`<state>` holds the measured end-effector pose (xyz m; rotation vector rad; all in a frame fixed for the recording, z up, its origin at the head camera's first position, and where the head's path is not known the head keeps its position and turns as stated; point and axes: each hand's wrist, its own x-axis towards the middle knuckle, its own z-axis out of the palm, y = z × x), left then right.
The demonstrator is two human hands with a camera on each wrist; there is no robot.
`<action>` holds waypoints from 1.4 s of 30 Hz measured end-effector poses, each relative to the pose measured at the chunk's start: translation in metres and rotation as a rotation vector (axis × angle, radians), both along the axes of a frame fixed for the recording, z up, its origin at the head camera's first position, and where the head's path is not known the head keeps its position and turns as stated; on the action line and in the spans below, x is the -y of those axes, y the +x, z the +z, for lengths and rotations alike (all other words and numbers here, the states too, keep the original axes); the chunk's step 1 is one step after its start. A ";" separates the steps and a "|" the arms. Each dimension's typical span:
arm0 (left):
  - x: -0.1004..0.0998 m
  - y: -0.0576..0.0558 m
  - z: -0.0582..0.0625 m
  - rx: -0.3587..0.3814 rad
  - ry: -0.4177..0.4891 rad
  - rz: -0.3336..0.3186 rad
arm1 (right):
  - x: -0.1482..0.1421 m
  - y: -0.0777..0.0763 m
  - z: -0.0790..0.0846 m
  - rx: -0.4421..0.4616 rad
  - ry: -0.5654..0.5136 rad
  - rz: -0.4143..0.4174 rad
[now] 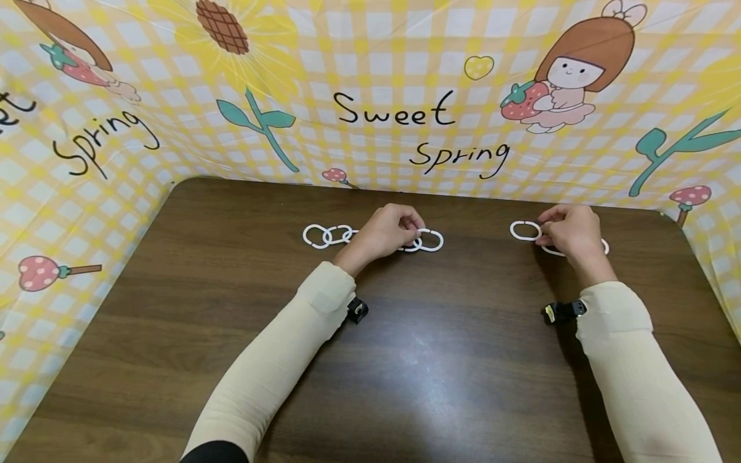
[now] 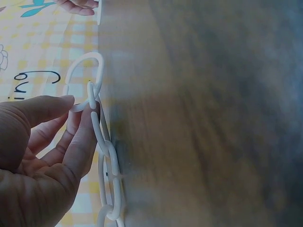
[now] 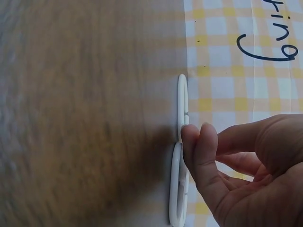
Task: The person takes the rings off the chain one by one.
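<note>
Observing a white chain (image 1: 331, 236) toward the far side of the table, left of centre, we noted several links joined in a row. The left hand (image 1: 386, 231) covered its middle and pinched it beside the end link (image 1: 442, 240), which looked tilted up in the left wrist view.

To the right, well apart, we recorded an oval link (image 3: 181, 101) lying flat, with a second link (image 3: 174, 184) beside it, partly covered. The right hand (image 1: 574, 235) had its fingers bent, fingertips at the oval link's edge; we could not tell whether they gripped it.

Beneath everything we had a dark brown table (image 1: 440, 366) with streaked wood grain, rounded far corners and a pale patch of glare. Past its far edge we saw a cloth (image 1: 370, 58) in yellow and white check, lightly creased, printed with a sunflower (image 1: 222, 29) and the words "Sweet Spring".

We logged the links as smooth and rounded in section, some with a small break in the loop. Both sleeves (image 1: 278, 354) were cream, soft-looking and wrinkled, with a small black device (image 1: 357, 310) at each wrist.
</note>
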<state>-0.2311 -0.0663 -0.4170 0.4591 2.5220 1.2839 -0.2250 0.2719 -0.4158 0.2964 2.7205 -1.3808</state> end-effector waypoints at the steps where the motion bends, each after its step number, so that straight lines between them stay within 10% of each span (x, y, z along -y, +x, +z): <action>1: 0.000 0.000 0.000 0.001 0.000 0.000 | 0.000 0.000 0.000 0.000 -0.005 -0.001; 42: -0.001 0.001 0.003 0.028 -0.016 0.006 | 0.047 0.016 0.018 -0.182 0.049 0.202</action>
